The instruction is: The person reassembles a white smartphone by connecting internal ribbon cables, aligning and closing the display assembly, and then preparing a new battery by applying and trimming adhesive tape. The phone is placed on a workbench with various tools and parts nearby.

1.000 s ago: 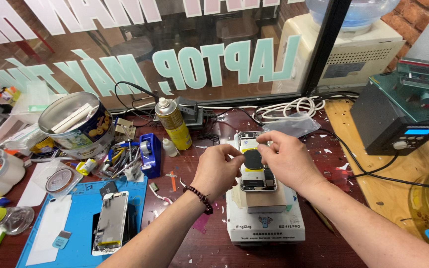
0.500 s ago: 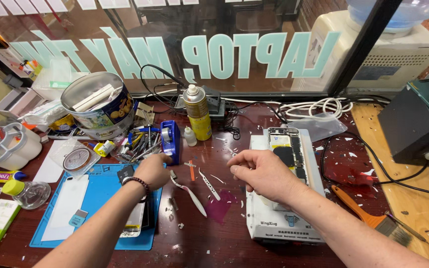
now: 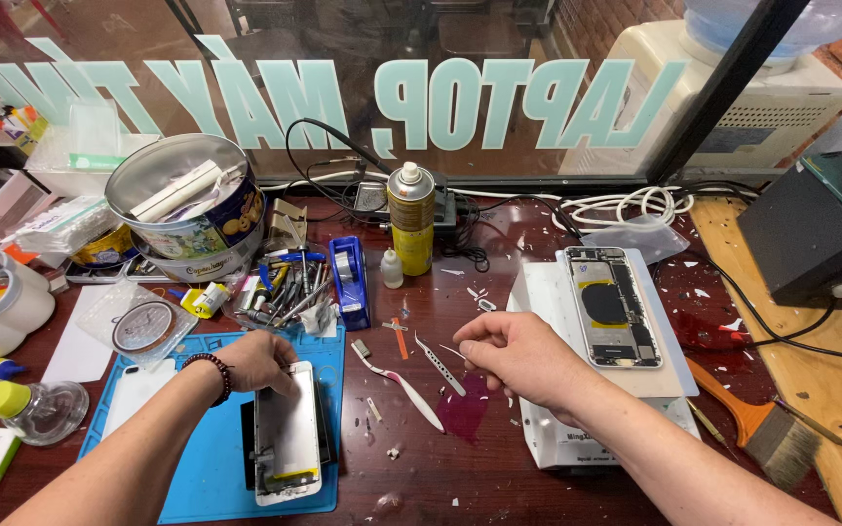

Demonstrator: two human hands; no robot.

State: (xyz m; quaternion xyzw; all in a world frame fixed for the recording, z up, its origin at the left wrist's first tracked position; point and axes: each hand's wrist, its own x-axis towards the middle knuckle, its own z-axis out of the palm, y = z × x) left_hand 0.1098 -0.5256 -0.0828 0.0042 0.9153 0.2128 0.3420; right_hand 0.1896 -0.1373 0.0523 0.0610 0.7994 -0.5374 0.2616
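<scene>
Now the left hand [image 3: 250,360] had moved from the opened phone body [image 3: 614,305] to rest on a detached phone screen [image 3: 287,433] (on the blue mat [image 3: 207,477]); the right hand [image 3: 514,356], loosely curled and empty, hovered over the tabletop [image 3: 460,468] beside tweezers [image 3: 439,365].

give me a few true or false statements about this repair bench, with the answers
1. The left hand rests on the top end of a phone screen panel lying on the blue mat. True.
2. The right hand is gripping the yellow spray can. False: the can stands upright, apart from the hand, near the window.
3. An opened phone housing lies on the white platform to the right of the right hand. True.
4. The paintbrush lies on the blue mat. False: it lies on the bench at the right, beside the white platform.
5. The round tin is empty. False: it holds boxes and other items.
</scene>
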